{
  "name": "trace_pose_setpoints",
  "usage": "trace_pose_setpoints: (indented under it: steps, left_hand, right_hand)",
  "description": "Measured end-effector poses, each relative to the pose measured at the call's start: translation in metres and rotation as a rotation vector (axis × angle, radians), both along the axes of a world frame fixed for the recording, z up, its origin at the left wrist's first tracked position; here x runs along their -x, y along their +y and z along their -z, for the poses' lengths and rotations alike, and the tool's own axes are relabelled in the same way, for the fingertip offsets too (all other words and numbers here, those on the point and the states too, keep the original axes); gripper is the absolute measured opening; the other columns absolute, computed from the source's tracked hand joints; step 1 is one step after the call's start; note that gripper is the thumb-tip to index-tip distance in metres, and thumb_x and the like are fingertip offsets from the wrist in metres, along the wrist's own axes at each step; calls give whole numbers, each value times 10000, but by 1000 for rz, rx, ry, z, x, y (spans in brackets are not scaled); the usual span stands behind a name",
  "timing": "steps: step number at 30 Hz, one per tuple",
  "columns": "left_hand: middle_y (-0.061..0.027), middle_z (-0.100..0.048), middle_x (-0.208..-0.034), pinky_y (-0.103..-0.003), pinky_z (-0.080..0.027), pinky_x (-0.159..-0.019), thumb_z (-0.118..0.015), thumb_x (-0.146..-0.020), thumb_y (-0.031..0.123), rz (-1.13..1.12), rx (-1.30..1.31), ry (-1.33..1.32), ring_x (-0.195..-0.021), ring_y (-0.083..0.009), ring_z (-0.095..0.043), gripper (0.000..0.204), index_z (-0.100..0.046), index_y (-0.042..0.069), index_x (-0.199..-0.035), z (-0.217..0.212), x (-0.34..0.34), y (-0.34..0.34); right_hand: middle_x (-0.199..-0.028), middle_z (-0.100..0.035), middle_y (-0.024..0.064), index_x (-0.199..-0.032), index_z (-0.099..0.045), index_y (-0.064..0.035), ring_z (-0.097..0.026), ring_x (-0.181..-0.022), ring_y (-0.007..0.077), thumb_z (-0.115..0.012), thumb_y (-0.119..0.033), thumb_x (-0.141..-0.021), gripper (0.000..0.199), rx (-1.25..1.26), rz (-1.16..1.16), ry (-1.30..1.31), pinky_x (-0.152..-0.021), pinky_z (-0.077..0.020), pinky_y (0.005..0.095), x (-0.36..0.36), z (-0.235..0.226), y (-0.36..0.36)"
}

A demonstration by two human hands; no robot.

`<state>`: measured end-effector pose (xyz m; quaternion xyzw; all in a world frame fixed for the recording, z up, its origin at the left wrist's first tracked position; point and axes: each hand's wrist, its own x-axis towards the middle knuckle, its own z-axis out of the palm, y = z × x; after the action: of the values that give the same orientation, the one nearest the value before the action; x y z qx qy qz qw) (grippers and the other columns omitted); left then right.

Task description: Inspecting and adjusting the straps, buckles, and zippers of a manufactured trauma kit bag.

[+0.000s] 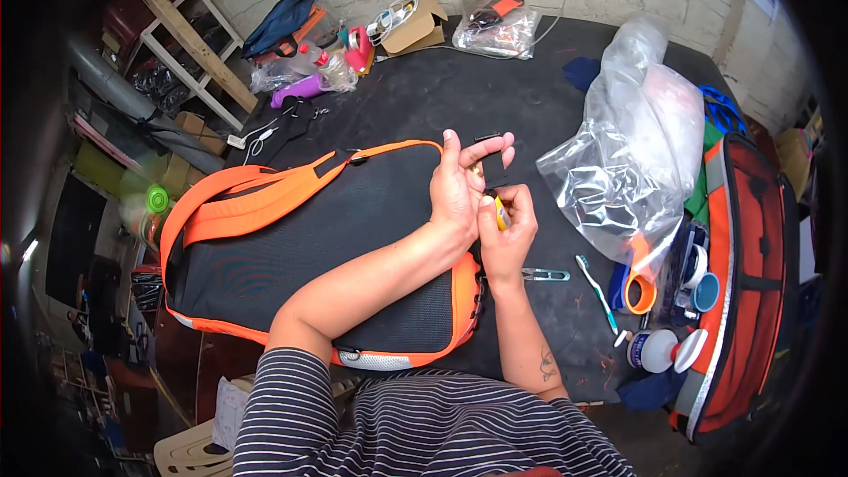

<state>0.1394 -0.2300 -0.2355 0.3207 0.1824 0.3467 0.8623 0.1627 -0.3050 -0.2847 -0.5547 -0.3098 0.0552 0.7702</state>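
An orange and black backpack lies flat on the dark table, straps up. My left hand rests over its right end and pinches a black strap between thumb and fingers. Just below it, my right hand is closed around a small yellow object, held against the strap. My left forearm lies across the backpack.
Small metal snips and a toothbrush lie right of my hands. A large clear plastic bag sits beyond them, beside a second orange and black bag and a white bottle. Packages and clutter line the far edge.
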Motion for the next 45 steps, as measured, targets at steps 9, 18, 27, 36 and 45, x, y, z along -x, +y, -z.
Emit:
trace_pose_setpoints:
  steps: [9,18,27,36,45]
  left_hand:
    - [-158,-625,-1114,-319,-502,-870,-358,-951,510,0,-19,27,-963,-199,-624,617,-599,-52,-1028,0,-1,-1]
    - [-233,-649,-934,-322,-506,-804,-170,-991,476,43,-706,331,-838,-219,-630,591,-464,0,-801,-19,-2,9]
    - [-202,-654,-900,-297,-501,-771,-119,-964,549,76,-870,457,-803,-188,-617,654,-453,9,-807,-13,-4,7]
    - [-63,-552,-738,-244,-452,-677,-125,-989,478,34,-857,420,-683,-139,-568,807,-681,-79,-809,-11,-11,5]
    - [-246,-574,-1153,-347,-438,-934,-155,-961,547,260,-359,140,-940,-237,-601,789,-569,-114,-1082,-19,-4,4]
  right_hand:
    - [-777,-500,15,-846,-497,4,-467,-692,60,-585,-51,-832,105,-23,1,-6,-622,-402,216,1,6,2]
    - [-739,-499,18,-864,-508,-7,-447,-655,63,-641,-112,-829,173,-81,1,156,-569,-392,227,-10,14,-16]
    - [-738,-552,135,-794,-505,6,-570,-626,306,-651,-59,-719,177,184,150,-167,-577,-461,347,-22,5,-22]
    - [-752,-562,136,-805,-510,13,-578,-634,300,-653,-37,-713,177,156,156,-152,-586,-468,339,-22,8,-26]
    - [-741,-531,17,-862,-522,-5,-450,-633,55,-637,-92,-822,149,-113,58,134,-539,-389,218,-25,18,-22]
